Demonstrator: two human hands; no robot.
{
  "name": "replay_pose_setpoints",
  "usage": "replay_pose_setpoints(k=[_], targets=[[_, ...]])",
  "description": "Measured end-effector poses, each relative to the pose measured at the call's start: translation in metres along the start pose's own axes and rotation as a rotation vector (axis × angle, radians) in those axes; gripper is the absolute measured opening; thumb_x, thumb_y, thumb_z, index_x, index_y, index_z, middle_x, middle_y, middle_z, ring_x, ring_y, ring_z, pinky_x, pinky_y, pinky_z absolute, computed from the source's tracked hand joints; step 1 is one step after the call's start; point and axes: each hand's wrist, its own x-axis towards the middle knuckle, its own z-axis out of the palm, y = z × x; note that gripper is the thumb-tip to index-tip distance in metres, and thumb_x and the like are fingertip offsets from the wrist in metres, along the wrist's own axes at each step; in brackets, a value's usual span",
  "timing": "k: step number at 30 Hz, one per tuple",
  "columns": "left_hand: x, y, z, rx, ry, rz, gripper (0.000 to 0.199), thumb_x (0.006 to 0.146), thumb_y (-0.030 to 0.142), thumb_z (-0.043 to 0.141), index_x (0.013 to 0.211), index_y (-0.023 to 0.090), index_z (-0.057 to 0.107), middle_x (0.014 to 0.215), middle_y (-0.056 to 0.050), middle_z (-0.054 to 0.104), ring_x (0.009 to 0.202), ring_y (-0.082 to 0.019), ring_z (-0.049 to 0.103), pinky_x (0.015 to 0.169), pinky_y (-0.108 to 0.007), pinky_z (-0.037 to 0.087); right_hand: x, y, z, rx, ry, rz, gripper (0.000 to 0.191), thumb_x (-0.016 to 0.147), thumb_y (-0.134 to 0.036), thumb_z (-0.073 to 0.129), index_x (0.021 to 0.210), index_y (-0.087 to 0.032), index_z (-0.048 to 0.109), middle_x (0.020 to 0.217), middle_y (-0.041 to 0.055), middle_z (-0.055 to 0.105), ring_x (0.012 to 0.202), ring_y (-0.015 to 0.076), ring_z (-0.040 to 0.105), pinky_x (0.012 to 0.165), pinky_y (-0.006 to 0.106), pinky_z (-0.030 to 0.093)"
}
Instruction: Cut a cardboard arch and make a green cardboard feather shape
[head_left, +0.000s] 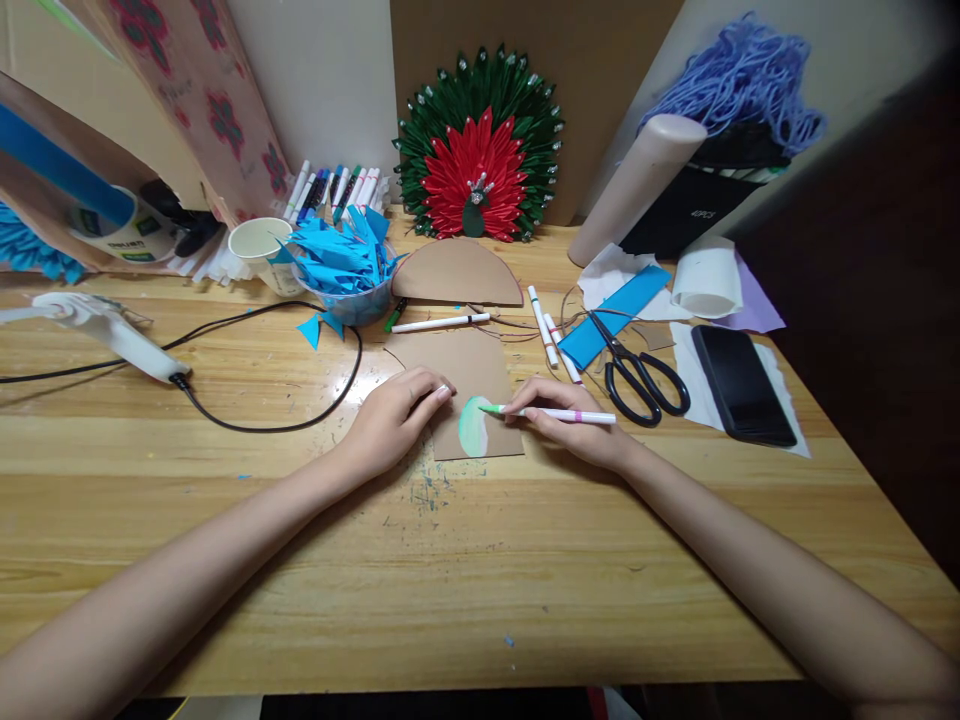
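Note:
My right hand [564, 418] is closed round a slim white marker [577, 416] with a pink band and a green tip. The tip touches a small rounded patch [471, 428] shaded pale green and white, on a piece of brown cardboard [469, 360]. My left hand [397, 418] is closed on the left part of that cardboard, its fingers curled and its thumb beside the patch. Above the cardboard lie a capped white marker [441, 323] and a cardboard half-disc [459, 275]. The fingertips under my left hand are partly hidden.
Black-handled scissors [637, 375], a blue strip [615, 315] and a phone [742, 385] lie to the right. A tub of blue paper pieces [341, 265], a paper cup [261, 250] and a red-green peacock craft [480, 150] stand behind. A black cable [300, 428] loops at left.

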Motion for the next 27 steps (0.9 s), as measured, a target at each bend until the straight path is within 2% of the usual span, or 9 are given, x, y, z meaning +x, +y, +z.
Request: replay_pose_setpoints(k=[6, 10, 14, 19, 27], targets=[[-0.0007, 0.0013, -0.0004, 0.009, -0.004, 0.002, 0.027, 0.092, 0.031, 0.035, 0.09, 0.019, 0.06, 0.094, -0.004, 0.064, 0.088, -0.017, 0.056, 0.081, -0.033, 0.043, 0.0011, -0.0013, -0.0003, -0.076, 0.04, -0.022, 0.015, 0.085, -0.024, 0.051, 0.09, -0.016, 0.063, 0.086, 0.0068, 0.065, 0.08, 0.0169, 0.06, 0.071, 0.031, 0.047], [-0.0008, 0.0006, -0.0003, 0.009, -0.005, 0.005, 0.028, 0.093, 0.032, 0.035, 0.089, 0.019, 0.059, 0.094, -0.004, 0.063, 0.088, -0.017, 0.056, 0.081, -0.033, 0.043, 0.0013, -0.0013, 0.0, -0.113, 0.032, -0.027, 0.018, 0.085, -0.024, 0.051, 0.094, -0.016, 0.064, 0.09, 0.008, 0.065, 0.084, 0.0179, 0.06, 0.074, 0.032, 0.046], [-0.0005, 0.0003, -0.0001, 0.002, -0.003, 0.001, 0.028, 0.092, 0.032, 0.035, 0.09, 0.019, 0.06, 0.094, -0.004, 0.063, 0.088, -0.017, 0.056, 0.081, -0.034, 0.043, 0.0011, 0.0003, 0.0002, -0.07, 0.059, -0.031, 0.017, 0.085, -0.025, 0.051, 0.092, -0.016, 0.064, 0.087, 0.0075, 0.065, 0.082, 0.018, 0.061, 0.073, 0.033, 0.047], [-0.0005, 0.0005, -0.0003, -0.003, -0.001, -0.002, 0.028, 0.092, 0.032, 0.036, 0.09, 0.02, 0.06, 0.093, -0.004, 0.064, 0.088, -0.017, 0.057, 0.081, -0.034, 0.044, 0.0009, -0.0007, -0.0007, -0.143, 0.007, -0.046, 0.018, 0.085, -0.022, 0.051, 0.096, -0.017, 0.065, 0.095, 0.0081, 0.065, 0.09, 0.0191, 0.059, 0.078, 0.033, 0.046], [-0.0004, 0.0, -0.0001, 0.008, -0.001, 0.002, 0.027, 0.092, 0.031, 0.036, 0.091, 0.02, 0.061, 0.094, -0.004, 0.064, 0.088, -0.017, 0.057, 0.081, -0.034, 0.044, 0.0013, 0.0027, -0.0013, -0.093, 0.012, -0.041, 0.016, 0.086, -0.023, 0.05, 0.093, -0.017, 0.063, 0.092, 0.0076, 0.064, 0.088, 0.0186, 0.059, 0.079, 0.035, 0.046]])
